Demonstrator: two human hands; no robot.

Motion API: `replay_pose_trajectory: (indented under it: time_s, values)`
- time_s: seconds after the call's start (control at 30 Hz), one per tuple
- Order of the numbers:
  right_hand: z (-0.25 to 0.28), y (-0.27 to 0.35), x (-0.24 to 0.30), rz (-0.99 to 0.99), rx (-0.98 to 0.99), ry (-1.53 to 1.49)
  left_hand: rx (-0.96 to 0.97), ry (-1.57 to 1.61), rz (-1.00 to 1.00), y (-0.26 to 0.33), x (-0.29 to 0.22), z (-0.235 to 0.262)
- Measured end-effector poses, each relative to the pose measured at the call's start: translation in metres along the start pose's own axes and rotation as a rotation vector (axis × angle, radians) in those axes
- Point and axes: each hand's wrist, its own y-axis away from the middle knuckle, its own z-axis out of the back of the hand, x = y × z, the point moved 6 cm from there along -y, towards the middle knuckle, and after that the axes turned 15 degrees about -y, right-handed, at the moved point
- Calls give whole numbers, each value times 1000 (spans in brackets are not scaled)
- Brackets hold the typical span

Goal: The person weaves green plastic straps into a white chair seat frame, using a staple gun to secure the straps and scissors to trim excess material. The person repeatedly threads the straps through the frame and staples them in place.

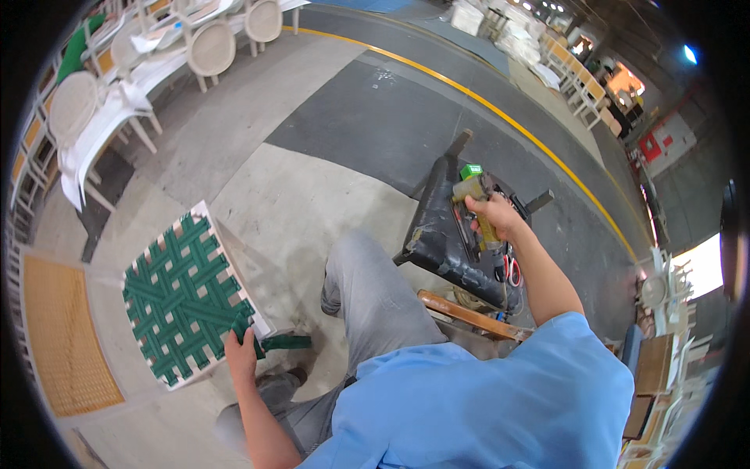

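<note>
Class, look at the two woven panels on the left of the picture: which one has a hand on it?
The green panel: the left hand is on its lower right edge. The tan panel, farther left, has none.

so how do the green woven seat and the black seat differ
The green woven seat has interlaced straps with small gaps; the black seat has a solid, scuffed surface. The left hand touches the green woven seat near a corner; the right hand holds a yellowish tool over the black seat. Both look roughly four-sided.
</note>
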Motion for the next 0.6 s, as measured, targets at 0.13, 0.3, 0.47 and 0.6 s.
replay_pose_trajectory:
  time_s: [0.13, 0.3, 0.47, 0.6]
  values:
    - [8, -35, -78, -192, 131, -132, -169, -75, 112, 7, 3, 5]
    - [15, -79, -120, -358, 244, -312, -106, -83, 147, 9, -3, -13]
    - [31, -93, -93, -203, 40, 670, -250, -596, 30, 3, -13, 3]
    - [84, -77, -74, -22, -95, 888, -156, -495, 88, 2, -5, -9]
